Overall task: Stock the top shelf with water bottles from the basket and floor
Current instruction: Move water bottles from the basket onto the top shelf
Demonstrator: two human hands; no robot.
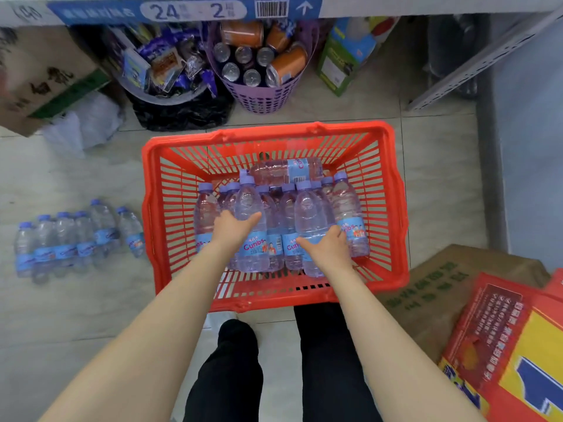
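Pickup from the red basket [274, 138] is the step in hand. Water bottles [350, 208] lie packed side by side in its bottom, with a crosswise bottle [286, 170] against its far wall. A row of bottles [76, 236] lies on the floor just beside its left wall. The left hand [233, 229] rests on one bottle inside the basket and the right hand [329, 248] on another. Both thumbs are splayed; whether the fingers have closed I cannot tell. Next, I judge, each hand must wrap its bottle firmly, then lift it clear of the basket's rim toward the top shelf.
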